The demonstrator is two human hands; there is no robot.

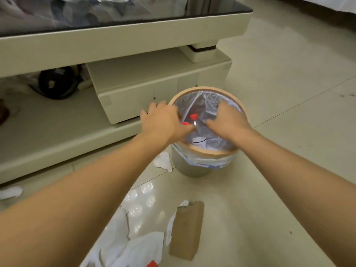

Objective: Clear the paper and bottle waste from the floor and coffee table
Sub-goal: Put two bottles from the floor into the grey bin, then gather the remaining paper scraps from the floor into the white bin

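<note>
Both hands are reaching over the round grey waste bin with a tan rim point(209, 151), which is standing on the pale tiled floor point(279, 132) just beside the cream coffee table with a dark glass top point(123, 35). The left hand point(163, 122) is lying spread and flat across the near-left rim, holding nothing that shows; the right hand point(229, 122) is curling down into the clear plastic liner point(202, 106), and I cannot tell whether it is gripping anything. Clear plastic bottles with red caps point(193, 116) are already lying inside. Waste is waiting on the floor near the person: torn white paper sheets point(142, 249), a brown cardboard piece point(185, 230), a clear blister tray point(138, 207) and a small white scrap point(163, 161) touching the bin's base. All of it looks light and limp; the paper will likely crumple best when gathered from its middle, the cardboard pinched at an edge. Open floor is lying to the right, while the table's low shelf is crowding the left.
</note>
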